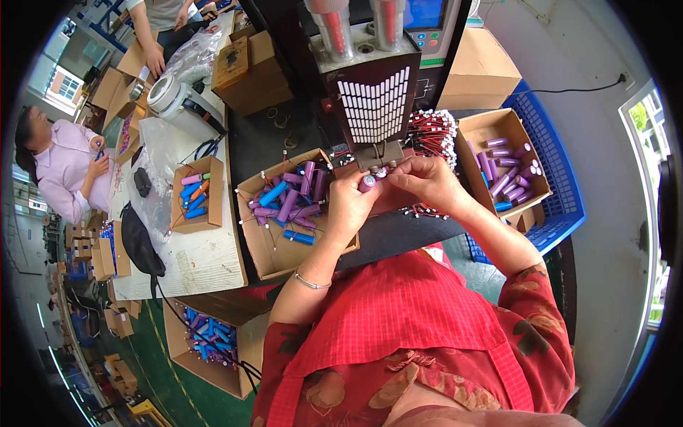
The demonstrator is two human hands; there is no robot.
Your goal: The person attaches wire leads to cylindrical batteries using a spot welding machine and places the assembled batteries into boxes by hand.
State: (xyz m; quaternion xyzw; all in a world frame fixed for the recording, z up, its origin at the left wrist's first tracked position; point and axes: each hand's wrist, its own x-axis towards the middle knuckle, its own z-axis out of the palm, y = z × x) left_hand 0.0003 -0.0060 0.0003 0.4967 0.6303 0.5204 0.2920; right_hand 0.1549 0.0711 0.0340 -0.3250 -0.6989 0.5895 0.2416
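Note:
My left hand is closed around a purple cylindrical battery cell, its end facing up toward me, just below the head of a spot welder. Close beside it, the thumb and fingers of my right hand pinch together at the electrodes. Whatever lies between those right fingertips is too small and covered to make out. Left of my hands, a cardboard box holds purple and blue cells with thin wires attached. A heap of red wire leads with white connectors lies behind my right hand.
On the right, a carton of purple cells sits in a blue plastic basket. A smaller box of cells and a steel flask stand on the left table. Below is a floor carton. Two other people are at left.

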